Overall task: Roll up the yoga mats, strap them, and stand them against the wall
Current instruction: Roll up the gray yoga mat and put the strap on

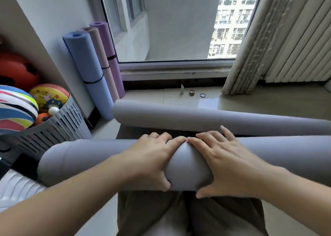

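Left hand (150, 162) and right hand (227, 162) are gripping the near grey roll (89, 157) mid-length, fingers curling over, thumbs under. Second grey roll (179, 117) is lying parallel just beyond. Blue mat (87, 71), pink mat (99, 48) and purple mat (114, 69) are standing strapped against the wall beside the window. Basket (59, 128) is crowding the near roll's left end.

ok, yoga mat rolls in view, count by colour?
Grey: 2, the near grey roll gripped by the left hand and right hand, the far grey roll lying beyond it
Blue: 1, the blue roll, upright
Pink: 1, the pink roll, upright
Purple: 1, the purple roll, upright
Total: 5
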